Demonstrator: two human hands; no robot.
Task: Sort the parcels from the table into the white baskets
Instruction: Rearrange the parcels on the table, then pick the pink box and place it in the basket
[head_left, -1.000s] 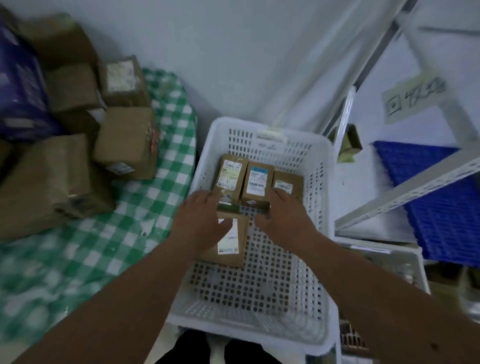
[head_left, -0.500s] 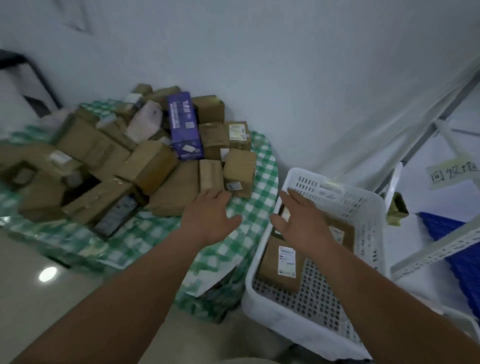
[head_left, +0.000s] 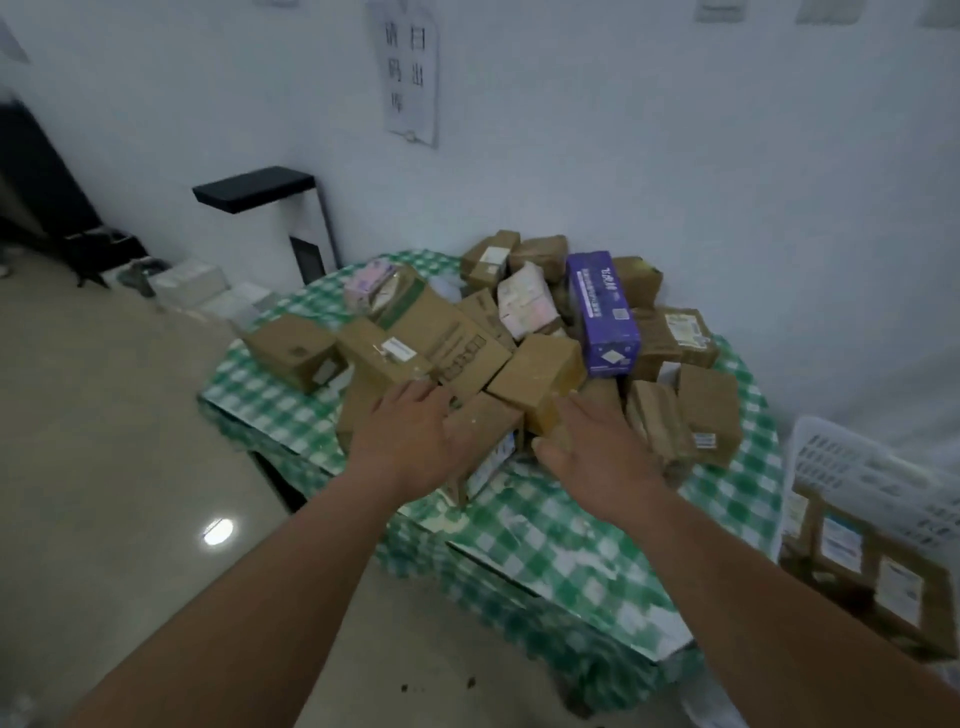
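Green-checked table (head_left: 561, 540) edge near; both hands (head_left: 410, 436) over parcels (head_left: 535, 374).

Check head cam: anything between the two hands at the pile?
Yes. A small brown parcel with a label on its near end sits between the left hand and the right hand, on the checked table.

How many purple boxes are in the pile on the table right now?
1. The purple box stands on end at the back right of the pile on the checked table, beyond the right hand. More could be buried under the brown parcels.
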